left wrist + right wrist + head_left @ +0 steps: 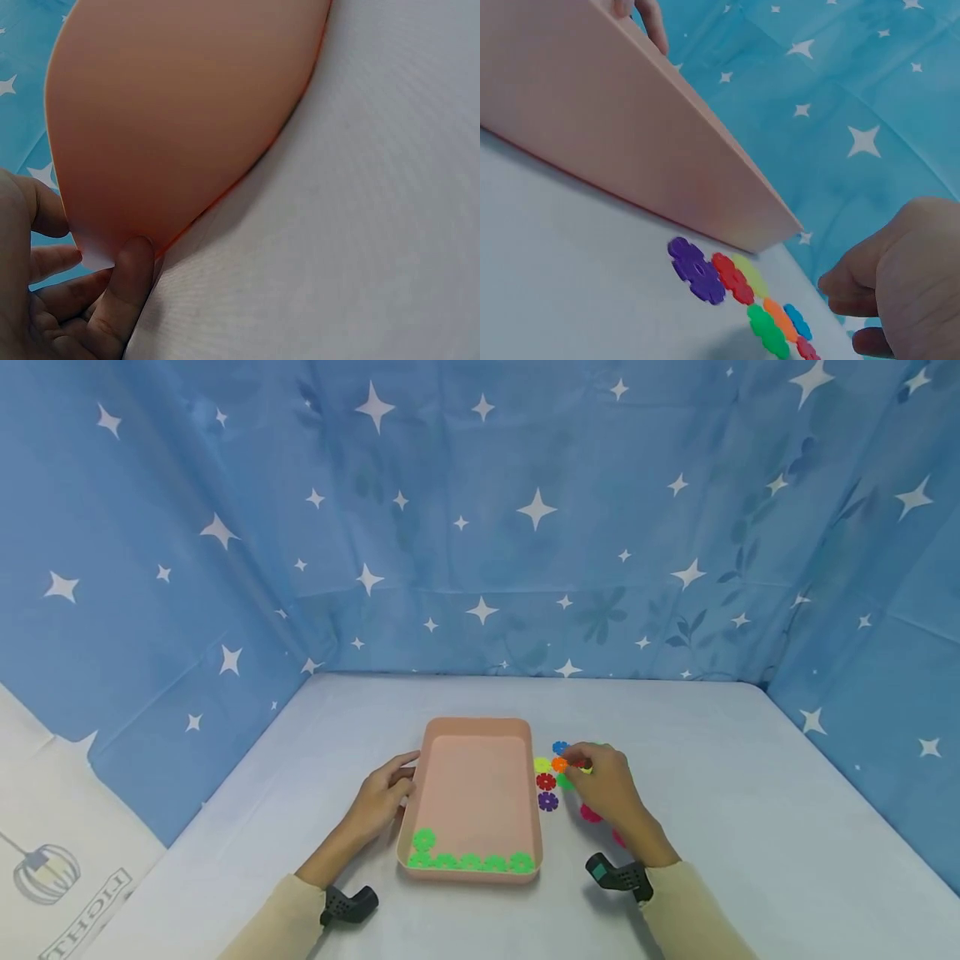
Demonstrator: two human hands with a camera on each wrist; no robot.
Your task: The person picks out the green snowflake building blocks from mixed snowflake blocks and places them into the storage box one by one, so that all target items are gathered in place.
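A shallow pink tray [480,785] lies on the table, with several green flower-shaped discs [470,862] along its near end. My left hand [381,797] touches the tray's left side, the thumb [129,277] against the outer wall and the other fingertips near the rim. Right of the tray, my right hand [606,781] hovers above loose flower discs, its index finger and thumb apart with nothing visible between them. Nearest these fingers is an orange disc [559,764]. Close by lie a blue disc [560,747], a red disc [546,782] and a purple disc [548,801].
More discs lie partly under the right hand and forearm, among them a pink-red disc [591,813]. A white cloth covers the table [720,793]. Blue star-patterned curtain [480,527] stands behind and at both sides.
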